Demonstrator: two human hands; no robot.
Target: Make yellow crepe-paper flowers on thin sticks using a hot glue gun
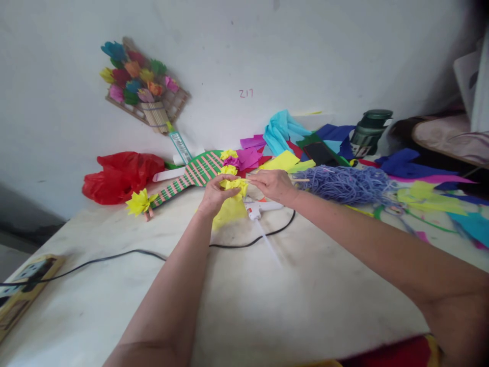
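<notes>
Yellow, crinkled, thin paper is what you have in front of you: a small ruffled yellow paper flower [241, 187] held above the white, faintly marked desk [305, 290]. Your left hand [216, 193] is closed on its near-left edge, thumb against fingers; your right hand [273, 184] is clamped around a slim pale wooden stick [302, 180], whose far end sticks out to the right. Whether the stick touches the flower, you cannot tell here. The flower should be nearly weightless, soft and easily crushed or torn, so pinch it lightly at the gathered base and leave the petals free. The stick looks light, stiff and probably easy to roll; grip it close to the flower for control. A white glue gun with a clear stick [254, 210] lies just below your right hand, beside a flat yellow paper sheet [229, 215].
</notes>
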